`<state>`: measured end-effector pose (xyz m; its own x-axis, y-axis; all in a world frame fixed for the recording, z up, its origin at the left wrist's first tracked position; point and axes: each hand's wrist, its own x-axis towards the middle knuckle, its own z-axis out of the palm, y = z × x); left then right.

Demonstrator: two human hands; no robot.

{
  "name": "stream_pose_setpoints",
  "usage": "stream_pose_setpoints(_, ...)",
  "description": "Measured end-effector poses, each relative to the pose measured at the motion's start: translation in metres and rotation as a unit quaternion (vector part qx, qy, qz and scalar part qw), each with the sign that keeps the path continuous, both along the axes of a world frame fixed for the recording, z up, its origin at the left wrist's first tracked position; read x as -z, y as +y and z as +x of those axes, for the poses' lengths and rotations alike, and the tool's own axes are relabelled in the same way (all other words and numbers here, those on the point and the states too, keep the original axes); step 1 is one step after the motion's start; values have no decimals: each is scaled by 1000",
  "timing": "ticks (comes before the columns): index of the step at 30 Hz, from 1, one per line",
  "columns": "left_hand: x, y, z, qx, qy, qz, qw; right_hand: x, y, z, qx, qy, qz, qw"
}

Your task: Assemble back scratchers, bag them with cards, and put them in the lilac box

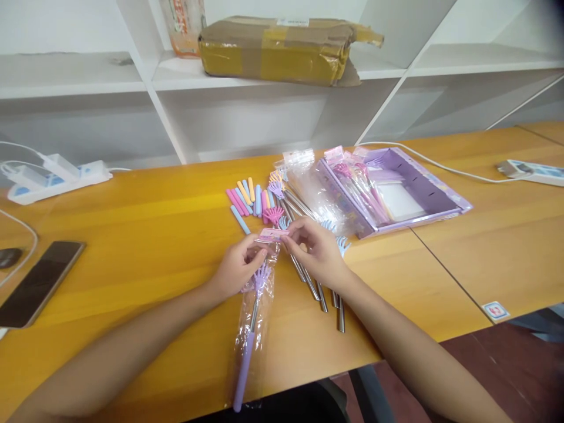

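While the surface (176,229) bears a purple box (418,170) at right, the bagged purple scratcher (249,342) stretches toward the near edge, probably for easy handling; left grip (240,267) and right grip (319,252) pinch the pink card (272,235), seemingly to steady it.

Two bare forearms converge from the near corners of the scene, the left forearm (132,343) slanting far and to the right, the right forearm (405,335) slanting far and to the left; the left hand (238,267) and the right hand (319,249) draw close together at the centre, just apart; on the left, the thumb (259,259) points right beneath bent fingers (248,242) in a pinch; on the right, the index finger arches over toward a thumb (294,248) pointing left, tips pinched; both wrists are bare.
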<state>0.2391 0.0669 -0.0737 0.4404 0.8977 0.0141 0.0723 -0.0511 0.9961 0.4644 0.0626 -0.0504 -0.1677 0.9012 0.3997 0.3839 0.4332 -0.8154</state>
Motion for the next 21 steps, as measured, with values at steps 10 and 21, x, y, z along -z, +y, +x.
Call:
stream_pose_setpoints(10, 10, 1, -4, 7, 29, 27, 999, 3, 1, 2, -28, -54, 41, 997)
stream_pose_setpoints(21, 9, 2, -2, 6, 32, 33, 999, -1, -1, 2, -70, -160, 113, 978)
